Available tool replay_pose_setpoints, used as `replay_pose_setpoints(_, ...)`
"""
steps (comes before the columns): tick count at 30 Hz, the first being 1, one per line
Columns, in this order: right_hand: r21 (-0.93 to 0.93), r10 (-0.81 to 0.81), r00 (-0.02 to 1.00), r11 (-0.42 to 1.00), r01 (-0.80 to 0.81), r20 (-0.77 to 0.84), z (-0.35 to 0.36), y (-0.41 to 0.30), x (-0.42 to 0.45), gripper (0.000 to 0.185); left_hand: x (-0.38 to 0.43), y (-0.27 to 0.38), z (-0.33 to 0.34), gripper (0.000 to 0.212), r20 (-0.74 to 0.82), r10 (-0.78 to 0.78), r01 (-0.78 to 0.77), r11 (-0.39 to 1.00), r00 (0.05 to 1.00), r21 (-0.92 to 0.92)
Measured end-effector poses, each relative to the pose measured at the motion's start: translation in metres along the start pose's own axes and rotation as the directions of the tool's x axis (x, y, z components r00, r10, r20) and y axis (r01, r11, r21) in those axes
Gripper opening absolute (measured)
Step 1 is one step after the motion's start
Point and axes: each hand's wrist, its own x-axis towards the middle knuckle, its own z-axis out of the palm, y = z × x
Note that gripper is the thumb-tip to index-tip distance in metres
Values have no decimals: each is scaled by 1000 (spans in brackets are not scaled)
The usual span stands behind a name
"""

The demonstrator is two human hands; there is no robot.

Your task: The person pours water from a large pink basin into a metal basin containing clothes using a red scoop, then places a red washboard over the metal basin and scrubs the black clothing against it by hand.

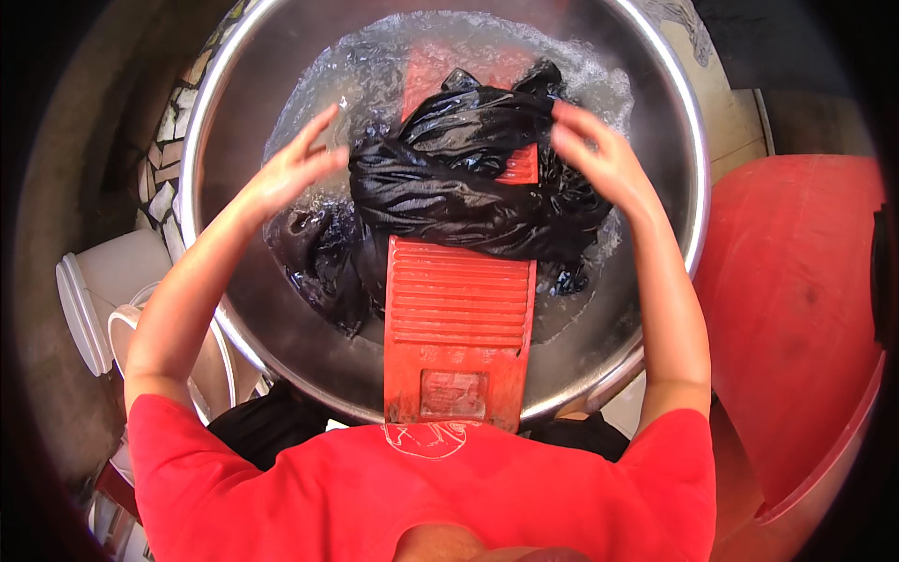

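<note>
A wet black garment [449,200] lies bunched across a red plastic washboard [460,291]. The board slopes into soapy water [337,70] in a wide metal basin [692,140]. My left hand [298,168] is over the water at the garment's left side, fingers spread and nothing in them. At the right, my right hand [593,151] has its fingers apart, with the tips at the edge of the upper fold; whether they touch it is unclear. More dark cloth [316,260] floats left of the board, partly under water.
A large red plastic tub [793,302] stands tilted close to the basin's right side. White plastic buckets [126,274] are at the left, near my elbow. Irregular stone paving [165,168] shows beyond the basin's left rim.
</note>
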Motion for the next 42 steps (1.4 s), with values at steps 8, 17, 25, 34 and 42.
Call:
replay_pose_setpoints(8, -561, -174, 929, 827, -43, -328, 130, -38, 67, 55, 95, -12, 79, 74, -262, -11, -24, 991, 965, -131)
replay_pose_setpoints(17, -498, -684, 707, 683, 535, -180, 152, -1, -89, 33, -51, -6, 171, 66, -136, 690, -448, 594, 711, 668)
replay_pose_setpoints(25, -625, -122, 867, 741, -244, -483, 120, -26, 65, 55, 107, 43, 123, 52, -549, 185, 185, 815, 815, 549)
replay_pose_setpoints(34, -607, -656, 724, 671, 427, -216, 162, 0, -98, 44, -54, 9, 164, 51, -201, 681, -453, 648, 704, 613)
replay_pose_setpoints(42, -434, -342, 815, 892, 125, -468, 134, 12, 61, 41, 111, 27, 125, 34, -401, 557, -128, 684, 728, 719)
